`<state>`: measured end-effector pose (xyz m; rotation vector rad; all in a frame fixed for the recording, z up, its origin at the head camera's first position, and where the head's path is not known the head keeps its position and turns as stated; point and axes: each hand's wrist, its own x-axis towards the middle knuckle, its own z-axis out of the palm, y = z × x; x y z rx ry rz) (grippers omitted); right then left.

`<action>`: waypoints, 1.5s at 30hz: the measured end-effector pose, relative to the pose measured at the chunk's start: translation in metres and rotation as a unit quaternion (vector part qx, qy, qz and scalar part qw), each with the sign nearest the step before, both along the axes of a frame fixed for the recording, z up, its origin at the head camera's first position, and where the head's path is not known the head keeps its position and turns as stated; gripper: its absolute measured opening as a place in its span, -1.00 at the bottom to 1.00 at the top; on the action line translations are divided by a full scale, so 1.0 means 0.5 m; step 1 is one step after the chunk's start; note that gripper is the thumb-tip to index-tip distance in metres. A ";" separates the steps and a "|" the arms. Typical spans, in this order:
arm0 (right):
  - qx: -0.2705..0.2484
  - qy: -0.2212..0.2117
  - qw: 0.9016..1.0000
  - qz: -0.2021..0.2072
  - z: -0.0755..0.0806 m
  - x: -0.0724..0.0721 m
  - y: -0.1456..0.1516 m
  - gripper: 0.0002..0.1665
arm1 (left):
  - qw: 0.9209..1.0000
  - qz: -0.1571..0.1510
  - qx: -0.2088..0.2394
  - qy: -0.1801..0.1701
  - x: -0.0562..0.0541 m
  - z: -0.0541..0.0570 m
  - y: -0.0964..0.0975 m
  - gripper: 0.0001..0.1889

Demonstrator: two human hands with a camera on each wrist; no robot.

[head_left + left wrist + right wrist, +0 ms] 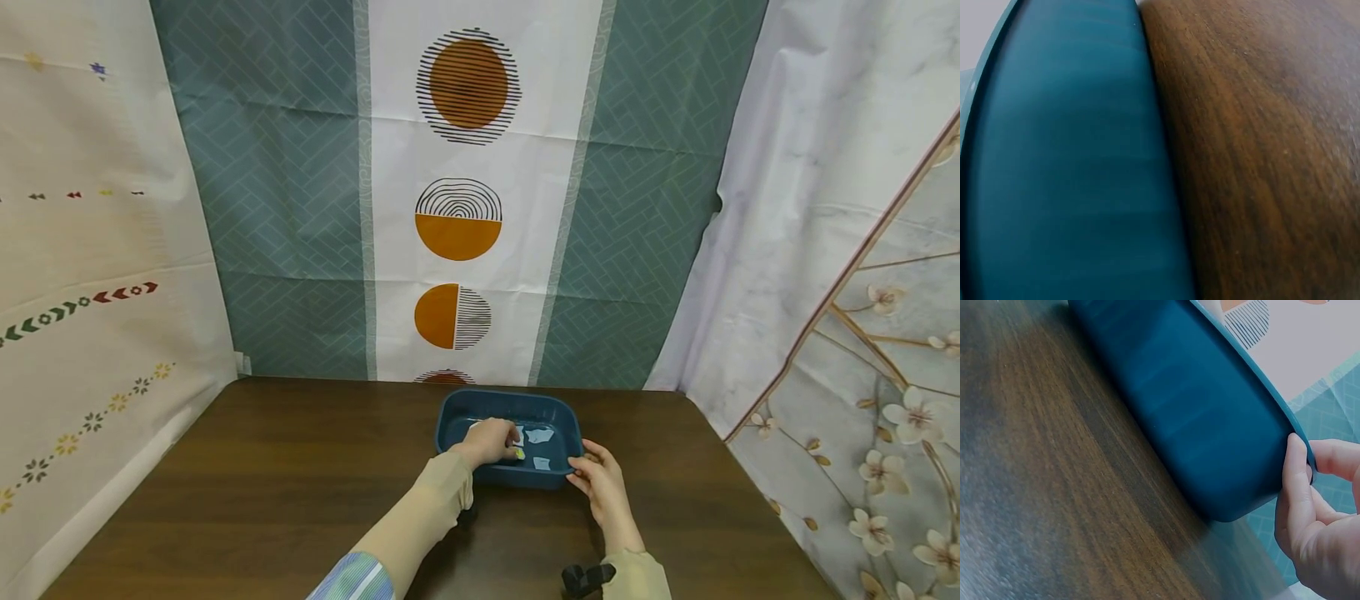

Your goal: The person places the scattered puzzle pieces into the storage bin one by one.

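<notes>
A dark blue rectangular plastic basin [489, 477] stands on the wooden table, with several pale, flat scraps [540, 435] lying on its bottom. My left hand [489, 442] reaches over the near rim into the basin, fingers pointing down and bent. At its thumb tip shows a small yellow-green piece [520, 454]; whether the fingers pinch it I cannot tell. In the left wrist view only the basin's outer wall [1079, 156] and the table appear. My right hand [602, 483] pinches the basin's rim at the near right corner, thumb and fingers on either side of the rim [1272, 394].
The brown wooden table [300, 483] extends on both sides of the basin and in front of it. Behind it hangs a green and white patterned curtain [292, 208]. Patterned cloths hang at the left and right. A black wrist strap [588, 577] sits on the right forearm.
</notes>
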<state>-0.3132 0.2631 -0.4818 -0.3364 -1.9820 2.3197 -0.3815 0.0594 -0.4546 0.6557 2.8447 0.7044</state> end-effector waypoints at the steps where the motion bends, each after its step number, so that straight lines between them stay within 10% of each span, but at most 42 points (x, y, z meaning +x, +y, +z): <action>1: 0.000 -0.001 1.000 0.000 -0.001 -0.001 0.001 -0.31 | 1.000 0.000 0.001 -0.003 0.000 0.000 0.000 -0.76; 23: 0.003 0.001 1.000 0.001 0.000 -0.002 -0.001 -0.31 | 1.000 -0.003 -0.005 -0.012 -0.001 -0.007 0.001 -0.81; 45: 0.004 0.004 1.000 -0.005 0.003 0.001 -0.004 -0.34 | 0.999 0.007 0.011 0.052 0.006 0.011 -0.013 -0.84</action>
